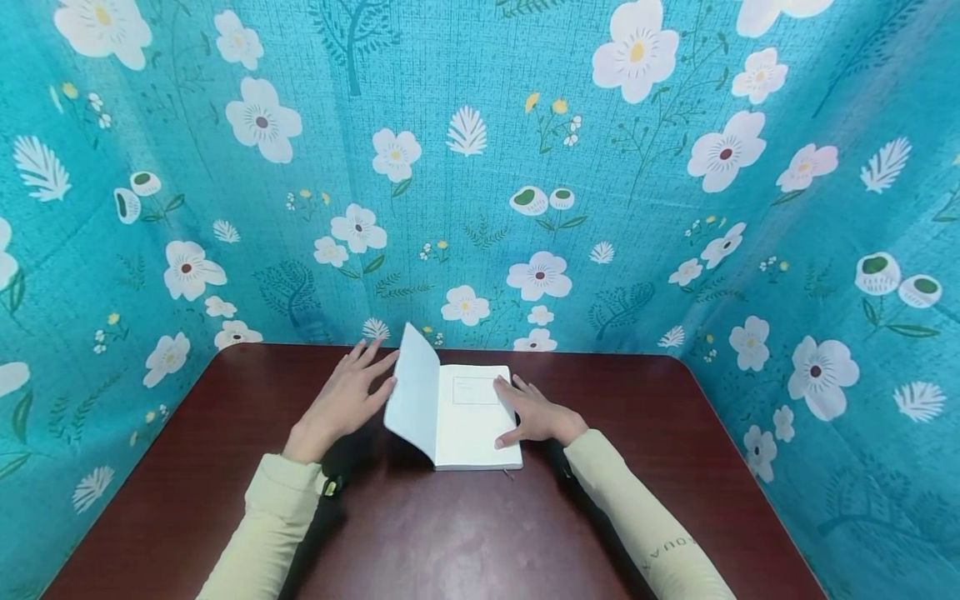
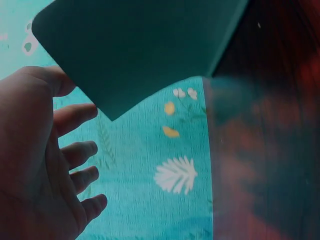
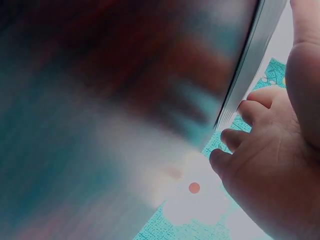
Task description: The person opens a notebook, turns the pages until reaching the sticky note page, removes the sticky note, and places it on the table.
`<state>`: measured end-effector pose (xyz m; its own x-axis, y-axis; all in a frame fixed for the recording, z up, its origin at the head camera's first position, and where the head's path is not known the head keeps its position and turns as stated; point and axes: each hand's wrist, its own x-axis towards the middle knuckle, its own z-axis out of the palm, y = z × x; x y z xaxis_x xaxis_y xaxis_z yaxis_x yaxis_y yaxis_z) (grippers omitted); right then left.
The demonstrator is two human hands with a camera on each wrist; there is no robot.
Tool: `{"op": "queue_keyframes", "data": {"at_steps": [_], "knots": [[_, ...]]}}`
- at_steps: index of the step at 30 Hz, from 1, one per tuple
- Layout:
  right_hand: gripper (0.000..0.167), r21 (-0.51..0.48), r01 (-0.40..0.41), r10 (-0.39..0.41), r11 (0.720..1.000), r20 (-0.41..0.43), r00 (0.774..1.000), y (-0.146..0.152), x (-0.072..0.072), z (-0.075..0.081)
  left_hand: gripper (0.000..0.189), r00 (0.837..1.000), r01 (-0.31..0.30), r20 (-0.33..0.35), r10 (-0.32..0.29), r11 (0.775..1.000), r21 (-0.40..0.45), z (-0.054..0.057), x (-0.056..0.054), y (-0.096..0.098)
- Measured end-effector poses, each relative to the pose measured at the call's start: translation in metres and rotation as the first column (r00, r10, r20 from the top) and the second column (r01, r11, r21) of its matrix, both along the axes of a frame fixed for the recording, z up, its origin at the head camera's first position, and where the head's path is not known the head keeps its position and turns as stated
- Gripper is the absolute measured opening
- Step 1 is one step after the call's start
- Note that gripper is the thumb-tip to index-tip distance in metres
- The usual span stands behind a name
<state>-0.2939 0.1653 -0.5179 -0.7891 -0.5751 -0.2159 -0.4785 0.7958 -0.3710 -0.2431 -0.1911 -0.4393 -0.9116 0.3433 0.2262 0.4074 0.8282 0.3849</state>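
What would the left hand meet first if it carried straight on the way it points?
Most likely the raised cover of the open notebook: the left hand points toward it and appears right at its edge, though actual contact is hard to judge.

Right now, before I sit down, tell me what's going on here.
A person has a white-paged notebook open on a dark reddish-brown table. The left hand is at the outer edge of the cover, which stands raised at a slant rather than lying flat. The right hand rests at the right side of the exposed page, where a printed rectangle shows near the top.
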Motion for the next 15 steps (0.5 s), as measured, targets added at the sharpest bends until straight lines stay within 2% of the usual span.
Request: {"op": "queue_keyframes", "data": {"at_steps": [8, 15], "knots": [[0.12, 0.01, 0.017, -0.017, 1.0, 0.006, 1.0, -0.001, 0.0, -0.001, 0.051, 0.999, -0.031, 0.012, 0.032, 0.998, -0.053, -0.011, 0.003, -0.017], [0.12, 0.016, 0.016, -0.017, 1.0, 0.013, 1.0, -0.002, 0.001, -0.001, 0.048, 0.995, -0.087, 0.04, 0.095, 0.982, -0.17, -0.029, 0.005, -0.022]]}}
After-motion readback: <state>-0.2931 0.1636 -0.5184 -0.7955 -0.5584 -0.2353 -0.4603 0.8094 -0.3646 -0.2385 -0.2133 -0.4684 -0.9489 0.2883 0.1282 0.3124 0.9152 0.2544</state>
